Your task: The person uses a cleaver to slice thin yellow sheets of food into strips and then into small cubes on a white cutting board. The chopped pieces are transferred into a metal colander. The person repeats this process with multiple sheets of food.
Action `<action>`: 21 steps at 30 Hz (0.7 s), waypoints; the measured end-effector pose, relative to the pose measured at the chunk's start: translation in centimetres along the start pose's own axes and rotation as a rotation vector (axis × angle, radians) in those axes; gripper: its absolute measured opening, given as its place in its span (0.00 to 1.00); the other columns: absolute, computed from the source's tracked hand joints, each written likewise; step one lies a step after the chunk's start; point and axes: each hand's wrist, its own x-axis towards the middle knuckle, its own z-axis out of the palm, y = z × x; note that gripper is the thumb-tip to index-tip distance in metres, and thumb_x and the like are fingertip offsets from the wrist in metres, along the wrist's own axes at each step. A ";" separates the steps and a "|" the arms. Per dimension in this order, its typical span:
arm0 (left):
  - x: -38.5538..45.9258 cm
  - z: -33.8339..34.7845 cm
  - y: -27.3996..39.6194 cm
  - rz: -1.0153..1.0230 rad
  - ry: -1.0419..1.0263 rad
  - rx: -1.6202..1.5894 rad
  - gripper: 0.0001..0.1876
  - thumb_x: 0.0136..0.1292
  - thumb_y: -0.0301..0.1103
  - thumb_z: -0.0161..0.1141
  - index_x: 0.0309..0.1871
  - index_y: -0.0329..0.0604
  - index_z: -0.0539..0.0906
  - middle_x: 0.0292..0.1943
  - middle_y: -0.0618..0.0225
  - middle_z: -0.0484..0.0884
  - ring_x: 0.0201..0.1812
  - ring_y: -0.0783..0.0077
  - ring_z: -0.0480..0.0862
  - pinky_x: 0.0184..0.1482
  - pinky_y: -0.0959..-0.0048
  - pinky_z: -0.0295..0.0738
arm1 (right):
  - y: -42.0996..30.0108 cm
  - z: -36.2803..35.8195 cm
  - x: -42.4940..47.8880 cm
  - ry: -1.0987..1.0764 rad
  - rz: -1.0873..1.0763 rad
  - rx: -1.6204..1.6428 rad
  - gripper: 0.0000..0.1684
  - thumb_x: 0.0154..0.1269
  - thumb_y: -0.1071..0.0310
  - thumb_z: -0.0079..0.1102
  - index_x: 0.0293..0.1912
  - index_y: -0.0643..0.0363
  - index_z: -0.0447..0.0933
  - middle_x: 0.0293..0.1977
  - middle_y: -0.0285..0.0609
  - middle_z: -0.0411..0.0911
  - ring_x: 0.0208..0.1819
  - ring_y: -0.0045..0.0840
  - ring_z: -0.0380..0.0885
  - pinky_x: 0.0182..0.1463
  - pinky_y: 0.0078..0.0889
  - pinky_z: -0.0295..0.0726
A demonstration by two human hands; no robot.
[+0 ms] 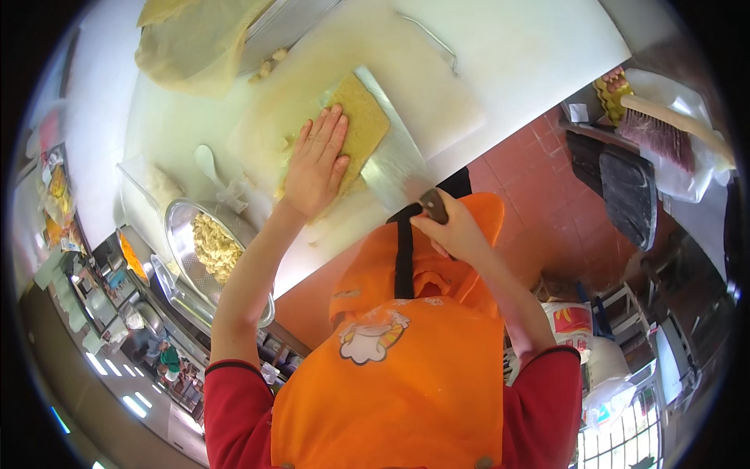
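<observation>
My left hand [317, 161] lies flat on a thin yellowish slab of mashed or ground food [368, 120], fingers stretched toward the far side. The slab rests partly on the wide steel blade of a cleaver [404, 167]. In my right hand [454, 225], close to the apron, is the cleaver's dark handle [433, 205]. Blade and slab lie on a pale cutting board [463, 108] smeared with yellow residue. Left of my left forearm, a perforated steel colander [176, 225] holds pale yellow chopped pieces [215, 249].
A white spoon [206, 161] and a clear plastic container [137, 184] lie at left. Mesh cloth [187, 58] and knobbly pieces resembling ginger [270, 64] sit at the back. A bent metal rod [433, 36] rests on the board. Rightward, past red floor tiles, is a wooden-handled brush [656, 135].
</observation>
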 end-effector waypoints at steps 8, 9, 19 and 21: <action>-0.1 -0.3 -0.4 0.001 0.018 -0.056 0.30 0.72 0.32 0.52 0.76 0.38 0.65 0.77 0.56 0.64 0.77 0.52 0.64 0.77 0.51 0.54 | -0.3 1.0 0.2 -0.103 0.057 0.028 0.11 0.69 0.72 0.61 0.44 0.62 0.68 0.20 0.33 0.67 0.12 0.16 0.67 0.15 0.23 0.62; -0.1 -0.2 -0.4 -0.001 0.016 -0.059 0.29 0.73 0.33 0.50 0.76 0.37 0.65 0.77 0.55 0.63 0.77 0.52 0.63 0.77 0.50 0.53 | -0.4 0.6 -0.6 -0.123 0.072 0.002 0.11 0.69 0.73 0.61 0.44 0.62 0.68 0.20 0.33 0.67 0.13 0.16 0.67 0.15 0.23 0.63; -0.3 -0.3 -0.5 -0.042 0.055 -0.108 0.27 0.74 0.34 0.47 0.75 0.36 0.68 0.76 0.53 0.65 0.77 0.50 0.65 0.77 0.50 0.53 | -0.4 3.7 3.0 -0.109 0.015 -0.022 0.11 0.69 0.74 0.58 0.48 0.63 0.68 0.20 0.34 0.68 0.12 0.16 0.67 0.14 0.23 0.64; -0.4 -0.7 -0.7 -0.044 0.053 -0.128 0.27 0.73 0.33 0.48 0.74 0.36 0.68 0.76 0.52 0.66 0.76 0.50 0.66 0.77 0.50 0.54 | -0.5 2.3 1.3 -0.112 0.087 -0.134 0.11 0.69 0.73 0.59 0.48 0.63 0.68 0.21 0.34 0.69 0.13 0.16 0.67 0.15 0.24 0.64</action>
